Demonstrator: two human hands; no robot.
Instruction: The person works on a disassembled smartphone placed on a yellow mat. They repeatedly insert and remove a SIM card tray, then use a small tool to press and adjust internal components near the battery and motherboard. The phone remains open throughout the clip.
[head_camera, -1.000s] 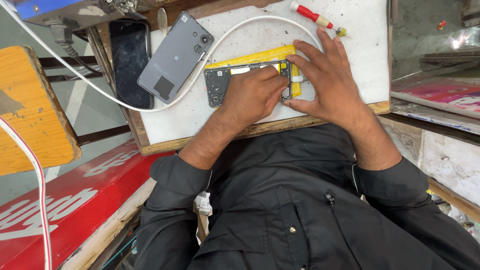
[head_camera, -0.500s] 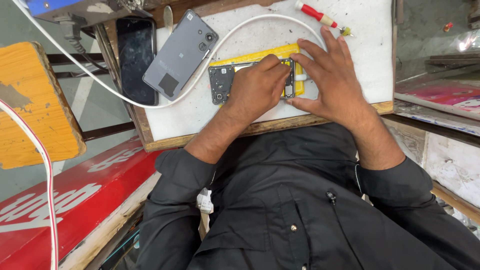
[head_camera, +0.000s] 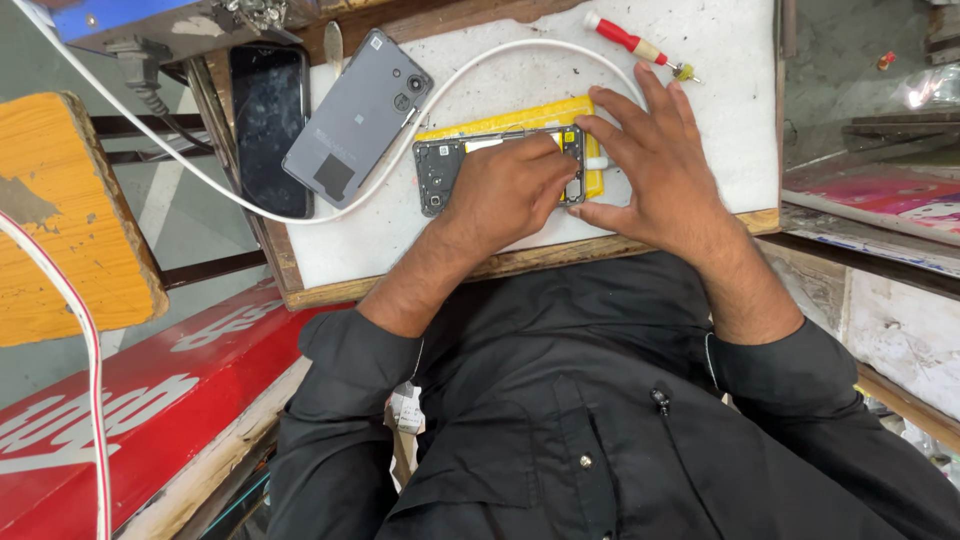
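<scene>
Yellow-backed opened black phone frame (head_camera: 440, 175) is pinned by left hand (head_camera: 510, 190), fingers curled on it; right hand (head_camera: 655, 170), fingers spread, braces 3 o'clock edge. Pressure best kept even.

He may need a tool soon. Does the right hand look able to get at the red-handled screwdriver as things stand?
Probably yes. The right hand rests on the opened phone, and the red-handled screwdriver lies just beyond its fingertips on the white board, with nothing between them.
</scene>
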